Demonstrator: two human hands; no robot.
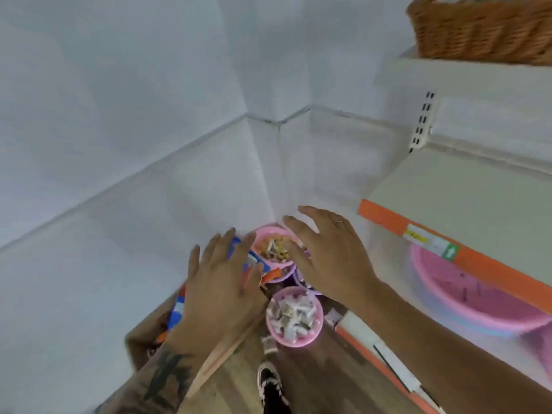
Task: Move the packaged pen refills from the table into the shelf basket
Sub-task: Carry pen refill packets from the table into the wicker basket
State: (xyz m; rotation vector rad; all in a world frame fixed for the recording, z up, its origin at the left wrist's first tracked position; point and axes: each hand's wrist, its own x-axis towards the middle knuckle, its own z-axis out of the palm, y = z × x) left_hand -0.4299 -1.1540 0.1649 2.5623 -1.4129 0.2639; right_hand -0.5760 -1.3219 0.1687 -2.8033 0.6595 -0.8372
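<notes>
Left grip (222, 282): fingers straight and spread, back of hand up, palm down, empty. Tattooed left forearm (158, 380) enters from lower left. Right grip (325, 258): just right of left grip and slightly farther forward, fingers straight and splayed, palm down, empty, ring (338, 222) on one finger. Bare right forearm (442, 354) enters from lower right. Grips apart, not touching.

The basket (484, 28) on the top shelf is woven wicker, rough and ribbed, a warm brown. The shelf boards (466, 192) look like smooth, matt, cream-painted metal, edged with a glossy orange plastic strip (388, 218) that carries a paper label (430, 239). The small bowls (294, 316) and the large basin (466, 297) are smooth pink plastic with a slight sheen. The floor (325, 372) shows a dark wood-grain finish. The walls (119, 115) are matt white.
</notes>
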